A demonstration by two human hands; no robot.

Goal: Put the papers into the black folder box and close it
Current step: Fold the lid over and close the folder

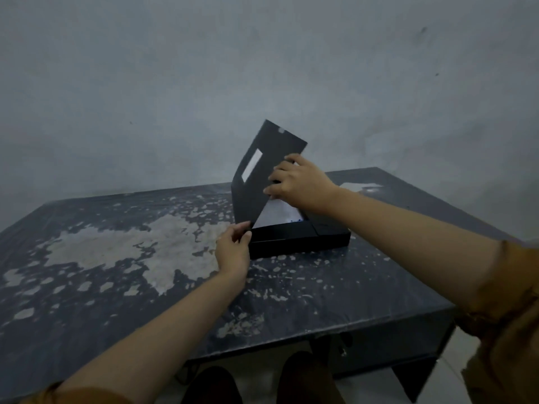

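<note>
- A dim room with a bare grey wall (pixel 262 68); a dark tabletop (pixel 116 258) with worn pale patches stands before it.
- The black folder box (pixel 300 240) sits on the tabletop towards its far right, its lid (pixel 262 176) raised and tilted.
- White papers (pixel 277 214) lie inside the box, under the lid.
- The left hand (pixel 233 249) pinches the lid's lower near corner.
- The right hand (pixel 300 182) grips the lid's right edge.
</note>
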